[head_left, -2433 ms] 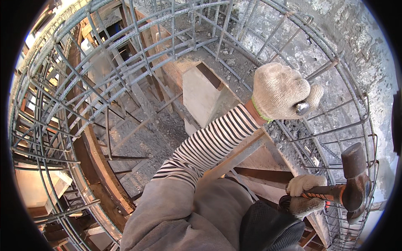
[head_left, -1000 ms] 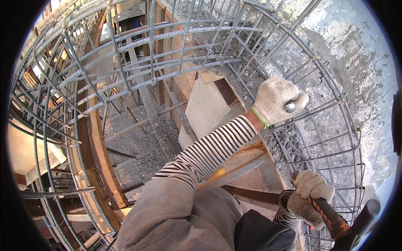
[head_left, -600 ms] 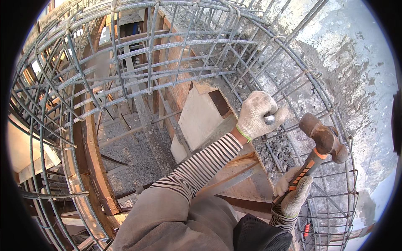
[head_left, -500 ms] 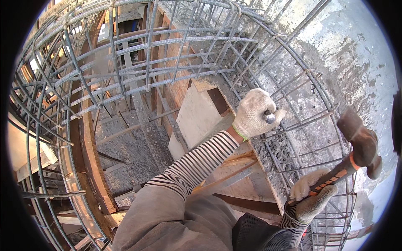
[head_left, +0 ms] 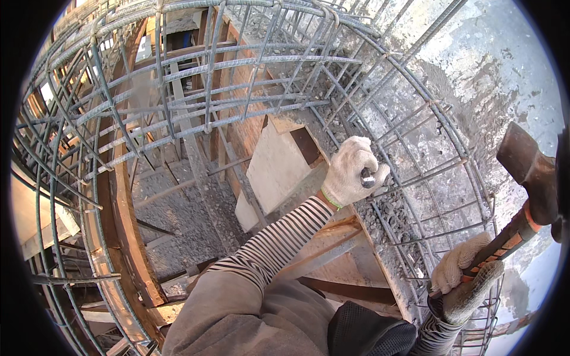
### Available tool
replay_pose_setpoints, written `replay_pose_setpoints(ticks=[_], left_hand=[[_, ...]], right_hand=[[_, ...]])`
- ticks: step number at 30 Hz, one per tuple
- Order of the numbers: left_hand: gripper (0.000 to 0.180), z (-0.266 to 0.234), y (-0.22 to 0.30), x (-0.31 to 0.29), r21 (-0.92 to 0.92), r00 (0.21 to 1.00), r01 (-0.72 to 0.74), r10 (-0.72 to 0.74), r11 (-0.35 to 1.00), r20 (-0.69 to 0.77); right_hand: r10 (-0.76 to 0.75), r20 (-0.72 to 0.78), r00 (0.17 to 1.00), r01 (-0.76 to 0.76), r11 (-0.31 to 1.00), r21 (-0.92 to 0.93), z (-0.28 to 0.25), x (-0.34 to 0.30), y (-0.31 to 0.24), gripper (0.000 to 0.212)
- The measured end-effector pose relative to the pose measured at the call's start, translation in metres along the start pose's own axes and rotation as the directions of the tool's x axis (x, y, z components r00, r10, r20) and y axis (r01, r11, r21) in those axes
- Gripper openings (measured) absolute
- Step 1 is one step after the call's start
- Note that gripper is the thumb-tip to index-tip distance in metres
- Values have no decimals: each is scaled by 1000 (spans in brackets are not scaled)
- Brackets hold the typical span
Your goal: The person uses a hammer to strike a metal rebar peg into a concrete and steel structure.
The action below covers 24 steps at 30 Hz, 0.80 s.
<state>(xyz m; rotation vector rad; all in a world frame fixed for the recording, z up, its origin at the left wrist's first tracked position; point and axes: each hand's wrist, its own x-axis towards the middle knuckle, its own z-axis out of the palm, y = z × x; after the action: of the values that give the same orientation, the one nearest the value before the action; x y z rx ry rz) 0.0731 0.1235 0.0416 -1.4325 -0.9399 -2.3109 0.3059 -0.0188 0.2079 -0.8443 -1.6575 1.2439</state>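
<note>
My left hand [head_left: 351, 168], in a whitish knit glove, is closed around a metal rod [head_left: 369, 180] seen almost end-on, only its round head showing. The fist is above the near edge of the rough concrete, beside the reinforcing bars; the rod's far end is hidden. Low on the right, my gloved right hand [head_left: 466, 276] grips the black and orange handle of a hammer [head_left: 528, 169]. Its dark metal head is raised, well apart from my left hand, and partly runs into the dark rim of the view.
A curved cage of tied reinforcing bars [head_left: 237, 59] arches across the far side and down the right. Broken concrete rubble [head_left: 380, 219] lies inside it. White-faced boards [head_left: 270, 169] and brown timber [head_left: 133, 237] border an opening on the left. A smooth grey concrete surface [head_left: 504, 65] spreads at right.
The hammer has swung up and to the right, its head coming larger into view. My left hand has shifted slightly down and left in view, still closed on the rod.
</note>
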Motion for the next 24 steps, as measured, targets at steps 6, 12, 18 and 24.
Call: replay_pose_setpoints(ticks=[6,12,18,24], left_hand=[[35,-33,-9,-23,10,969,61,-61,998,241],[34,-12,-8,-22,-84,999,-11,15,996,41],[35,-38,-7,-31,-63,984,-21,32,998,173],[40,-21,-5,-34,-97,999,-50,50,994,-1]], right_hand=[[408,88,909,-301,787,-539,7,8,33,45],[123,43,991,-125,992,32,-9,-16,17,60],[493,44,869,-398,748,-531,-5,-5,68,47],[229,-43,973,-220,964,153,11,-6,24,52]])
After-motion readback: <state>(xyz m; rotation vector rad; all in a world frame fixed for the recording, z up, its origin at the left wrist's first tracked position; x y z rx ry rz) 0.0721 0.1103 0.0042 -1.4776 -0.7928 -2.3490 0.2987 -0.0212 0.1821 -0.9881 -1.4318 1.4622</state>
